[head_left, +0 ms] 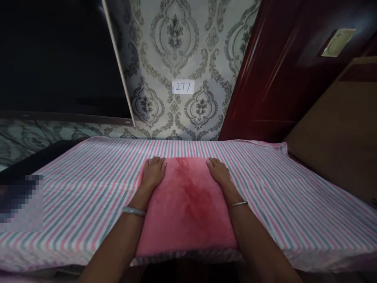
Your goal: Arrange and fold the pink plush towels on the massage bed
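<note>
A pink, plush-looking cloth (171, 224) lies flat in the middle of the striped tablecloth, reaching to the front edge. Darker red patches run down its middle. My left hand (154, 171) rests palm down on its far left corner, fingers stretched out. On the far right corner lies my right hand (219, 171), also flat with the fingers extended. Neither hand grips the cloth. A wide bangle (134, 211) is on my left wrist, a thin bracelet (238, 204) on my right.
The striped tablecloth (88, 184) covers the table and hangs over its front edge. Behind stands a patterned wall with a paper label (183, 87) reading 277. A large dark screen (59, 59) is at left, a dark red door (273, 70) and a brown panel (338, 133) at right.
</note>
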Demonstrator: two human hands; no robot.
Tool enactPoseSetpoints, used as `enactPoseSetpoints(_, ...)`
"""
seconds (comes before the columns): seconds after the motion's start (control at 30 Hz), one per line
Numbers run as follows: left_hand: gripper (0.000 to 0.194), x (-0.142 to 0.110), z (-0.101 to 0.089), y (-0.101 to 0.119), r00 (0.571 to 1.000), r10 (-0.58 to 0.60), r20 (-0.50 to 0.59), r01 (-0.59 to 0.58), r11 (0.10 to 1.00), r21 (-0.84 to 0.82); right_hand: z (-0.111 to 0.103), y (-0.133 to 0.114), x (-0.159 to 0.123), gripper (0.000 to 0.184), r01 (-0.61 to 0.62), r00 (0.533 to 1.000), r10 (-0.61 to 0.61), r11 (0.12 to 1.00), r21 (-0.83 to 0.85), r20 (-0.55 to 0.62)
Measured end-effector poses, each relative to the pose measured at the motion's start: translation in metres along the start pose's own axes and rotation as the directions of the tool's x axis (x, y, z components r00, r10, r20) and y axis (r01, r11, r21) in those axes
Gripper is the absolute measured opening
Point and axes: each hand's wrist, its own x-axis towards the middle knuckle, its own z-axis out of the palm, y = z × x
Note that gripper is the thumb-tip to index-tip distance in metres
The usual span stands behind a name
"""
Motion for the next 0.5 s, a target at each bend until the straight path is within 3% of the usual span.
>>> enactPoseSetpoints(0.1, 0.047, -0.001, -0.003, -0.010, 0.989, -0.141, -0.039, 0.141, 0.990, 0.005, 0.003, 0.002, 0.000, 0.054, -0.004, 0.999, 0.007, 0.999, 0.044, -0.053)
enactPoseSetpoints(0.2, 0.052, -0.001, -0.006, -0.022, 0.951, -0.308, -0.002, 0.306, 0.947, -0.095, 0.005, 0.005, 0.001, 0.056, -0.045, 0.988, 0.066, 0.988, 0.146, -0.143)
enactPoseSetpoints(0.33, 0.063, 0.001, -0.004, -0.036, 0.923, -0.382, 0.040, 0.373, 0.870, -0.322, 0.005, 0.008, 0.003, 0.058, -0.180, 0.965, 0.216, 0.958, 0.223, -0.150)
enactPoseSetpoints(0.5, 0.076, 0.002, -0.002, -0.041, 0.860, -0.502, 0.097, 0.470, 0.703, -0.534, 0.000, 0.010, 0.003, 0.059, -0.206, 0.965, 0.238, 0.949, 0.237, -0.114)
